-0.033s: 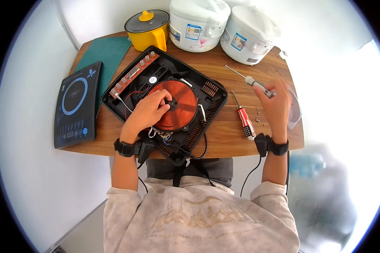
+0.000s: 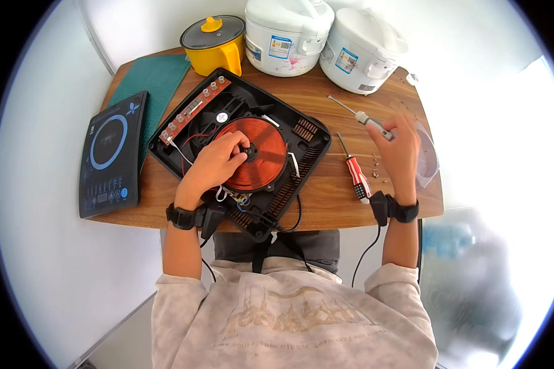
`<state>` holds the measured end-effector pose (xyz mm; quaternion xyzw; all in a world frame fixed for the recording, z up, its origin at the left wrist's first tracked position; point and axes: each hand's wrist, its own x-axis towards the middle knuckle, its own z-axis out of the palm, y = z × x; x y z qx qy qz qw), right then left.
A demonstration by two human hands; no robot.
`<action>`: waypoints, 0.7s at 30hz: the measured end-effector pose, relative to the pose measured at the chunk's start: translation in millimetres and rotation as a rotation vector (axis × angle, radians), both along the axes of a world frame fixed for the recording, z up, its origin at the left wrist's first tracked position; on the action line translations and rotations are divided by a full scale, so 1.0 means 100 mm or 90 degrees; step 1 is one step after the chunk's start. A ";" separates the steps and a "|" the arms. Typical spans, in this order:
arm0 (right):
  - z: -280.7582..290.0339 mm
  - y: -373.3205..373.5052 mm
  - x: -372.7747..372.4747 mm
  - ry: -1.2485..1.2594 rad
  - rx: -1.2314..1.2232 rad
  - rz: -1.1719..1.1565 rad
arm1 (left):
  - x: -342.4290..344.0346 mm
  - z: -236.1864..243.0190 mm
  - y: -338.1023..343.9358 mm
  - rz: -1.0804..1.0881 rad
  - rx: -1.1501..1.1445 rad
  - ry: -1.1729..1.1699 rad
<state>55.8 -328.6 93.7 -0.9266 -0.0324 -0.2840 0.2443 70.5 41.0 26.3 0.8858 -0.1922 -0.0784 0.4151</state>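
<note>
A round copper coil lies inside the black housing of an opened induction cooker. My left hand rests over the coil, its fingers curled together at the dark hub. Whatever they pinch there is hidden. To the right, my right hand is closed around the handle end of a screwdriver with a pale grip, its shaft pointing to the far left. Below it lies a red and white screwdriver, touched by neither hand. Several small screws are scattered on the wood beside it.
At the left, a black glass cooktop panel overlaps a green mat. A yellow pot and two white rice cookers line the back of the wooden table. A clear plastic piece lies at the right edge.
My right hand has shifted slightly to the left, still at the pale-gripped screwdriver. The left hand stays at the middle of the coil.
</note>
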 end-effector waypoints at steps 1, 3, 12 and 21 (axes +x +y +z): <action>-0.09 -0.05 0.07 0.014 0.006 0.003 | 0.00 0.01 0.00 0.003 0.000 0.006; -0.31 -0.14 0.17 0.048 0.000 0.007 | 0.00 0.04 -0.05 0.006 0.019 0.012; -0.92 -0.26 0.36 0.194 -0.030 0.077 | 0.01 -0.01 0.00 -0.002 0.019 -0.007; -0.82 -0.28 0.15 0.240 -0.110 0.085 | 0.01 -0.10 -0.02 0.002 0.026 -0.043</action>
